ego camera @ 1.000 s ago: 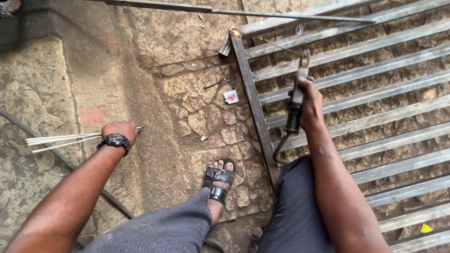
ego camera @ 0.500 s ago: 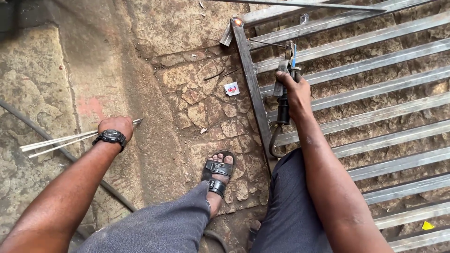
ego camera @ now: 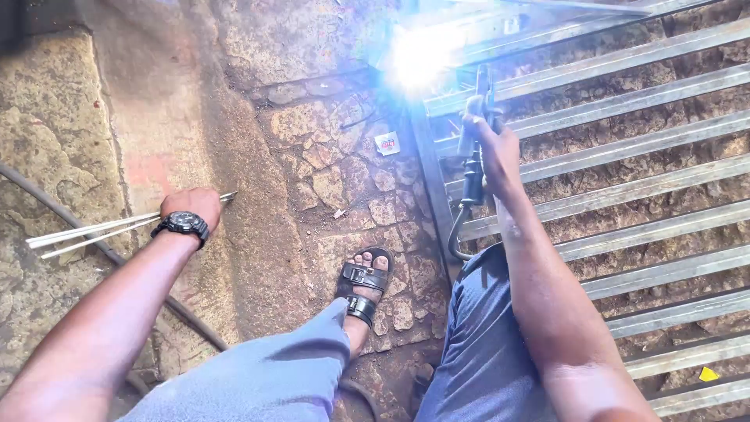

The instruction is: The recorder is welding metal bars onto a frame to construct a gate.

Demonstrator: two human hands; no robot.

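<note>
Footing first: planting a black sandal (ego camera: 361, 285) on the stone paving (ego camera: 328, 187), crouching in blue-grey trousers. Clenching the left hand (ego camera: 194, 205), wristwatch (ego camera: 181, 224) on the wrist, around a small bundle of spare welding rods (ego camera: 86, 234), resting them low over the paving, well apart from the work, with their long ends pointing out to the left above a dark cable (ego camera: 47, 203). Gripping the electrode holder (ego camera: 473, 168) in the right hand (ego camera: 492, 148), fingers wrapped tight around its dark handle, aiming it up and away toward the near corner of the steel gate frame (ego camera: 625, 144) lying flat on the ground. Striking an arc (ego camera: 418, 59) at that corner, apparently mid-weld on the joint; flaring white-blue and hiding the rod tip and the seam itself. Probably calling for a steady wrist and a close, even gap at the tip. Looking at the frame: grey, dull, made of parallel flat bars running off to the right.
</note>
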